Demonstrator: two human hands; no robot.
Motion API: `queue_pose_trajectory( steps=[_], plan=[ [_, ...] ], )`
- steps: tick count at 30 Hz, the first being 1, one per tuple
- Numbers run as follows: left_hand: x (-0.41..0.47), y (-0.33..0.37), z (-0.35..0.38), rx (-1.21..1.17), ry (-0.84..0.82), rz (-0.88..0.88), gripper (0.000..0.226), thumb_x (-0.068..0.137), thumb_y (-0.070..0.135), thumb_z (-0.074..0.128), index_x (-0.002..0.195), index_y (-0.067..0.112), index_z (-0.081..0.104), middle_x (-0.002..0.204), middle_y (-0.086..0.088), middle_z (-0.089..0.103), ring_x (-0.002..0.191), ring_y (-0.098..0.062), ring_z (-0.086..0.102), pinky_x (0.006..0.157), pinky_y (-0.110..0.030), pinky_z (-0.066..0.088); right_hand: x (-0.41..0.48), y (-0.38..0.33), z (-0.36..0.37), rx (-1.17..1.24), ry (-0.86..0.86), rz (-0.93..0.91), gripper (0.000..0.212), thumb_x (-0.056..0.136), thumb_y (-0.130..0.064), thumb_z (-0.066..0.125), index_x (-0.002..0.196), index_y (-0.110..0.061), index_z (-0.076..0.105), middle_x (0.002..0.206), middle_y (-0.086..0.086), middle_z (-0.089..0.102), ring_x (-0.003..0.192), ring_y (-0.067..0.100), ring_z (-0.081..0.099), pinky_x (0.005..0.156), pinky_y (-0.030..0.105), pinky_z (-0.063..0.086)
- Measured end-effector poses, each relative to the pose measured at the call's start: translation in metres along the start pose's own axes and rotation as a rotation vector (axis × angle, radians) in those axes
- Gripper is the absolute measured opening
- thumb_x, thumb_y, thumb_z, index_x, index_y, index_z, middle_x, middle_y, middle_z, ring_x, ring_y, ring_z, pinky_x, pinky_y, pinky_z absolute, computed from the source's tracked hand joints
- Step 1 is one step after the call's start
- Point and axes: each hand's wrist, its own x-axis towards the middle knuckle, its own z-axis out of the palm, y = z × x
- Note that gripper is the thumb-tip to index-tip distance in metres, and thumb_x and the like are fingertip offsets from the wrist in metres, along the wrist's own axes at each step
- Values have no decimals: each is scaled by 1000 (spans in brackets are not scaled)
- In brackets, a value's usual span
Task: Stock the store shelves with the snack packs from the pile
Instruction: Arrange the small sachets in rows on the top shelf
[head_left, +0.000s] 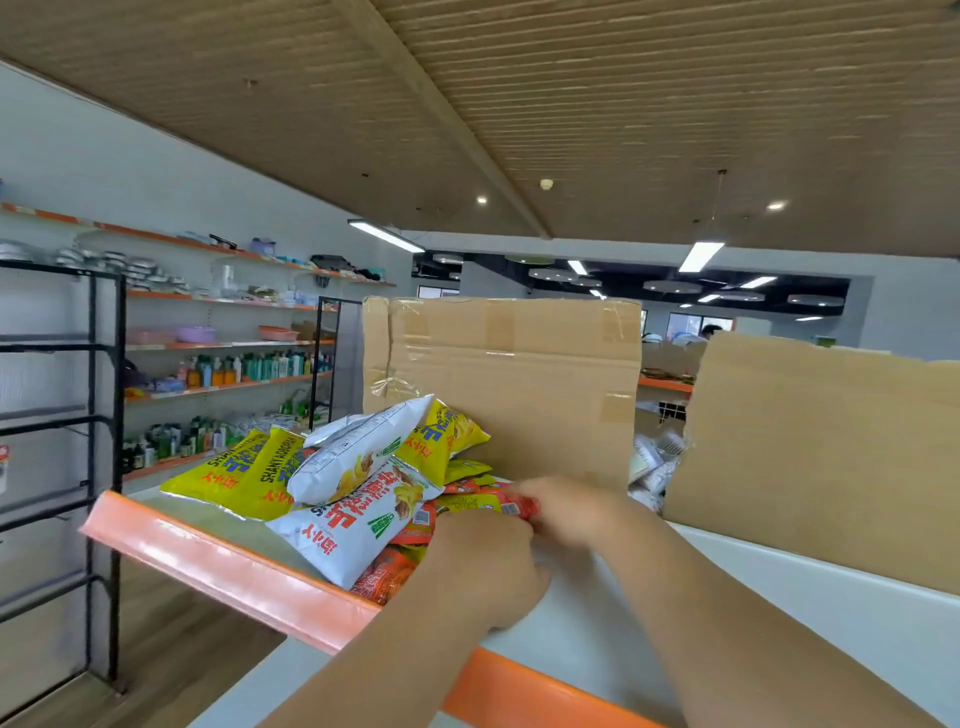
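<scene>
Both hands are up at the top shelf (218, 561), its orange lip nearest me.

- **Pile:** The pile (363, 499) sits on the shelf's left part. Yellow bags (244, 478) lie far-left, a white bag (358, 530) is on top, and red-orange packs (384, 574) are at the near edge.
- **Right hand:** My right hand (566, 512) has its fingertips pinched on the right end of a small red pack (519, 505). The pack is at the pile's right fringe, just near of the cardboard box (509, 374).
- **Axis:** The pack's long axis runs left–right, with its free end tucked left under the heap.
- **Left hand:** My left hand (488, 561) is just nearer and left, touching the right. Its fingers are curled, but what they close on is hidden, so I cannot tell.

The right hand owns this pack. I judge the pull should go rightward along its length, then onto the bare shelf to the right. The leaning white bag may slide.
</scene>
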Motion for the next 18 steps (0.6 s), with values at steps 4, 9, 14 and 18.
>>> queue_pose_trajectory(
  steps=[4,9,14,18],
  plan=[
    [-4,1,-6,-25,-17,38,38,95,51,46,110,21,63,113,-4,67,112,-28,59,90,-36,43,5,7,10,-93,-23,21,11,88,-29,57,95,-32,65,90,0,66,79,20,55,74,30,45],
    [-7,0,-10,-173,31,84,36,90,51,52,110,26,68,104,2,70,104,-21,62,87,-33,48,-13,2,-7,-142,-12,83,5,86,-21,64,89,-24,67,90,-1,64,78,19,49,62,26,39],
    [-4,0,-11,-404,51,72,26,82,47,62,104,37,70,108,13,69,106,-10,60,87,-27,48,-28,-3,-20,-208,-75,117,20,89,-28,67,106,-17,67,100,4,68,87,24,59,60,25,41],
    [-1,2,-8,-323,-14,34,40,72,54,55,110,42,60,126,11,56,122,-16,50,98,-38,45,-28,2,-21,-185,-72,193,39,79,-32,75,114,-23,59,61,-4,61,57,17,58,67,30,53]
  ],
)
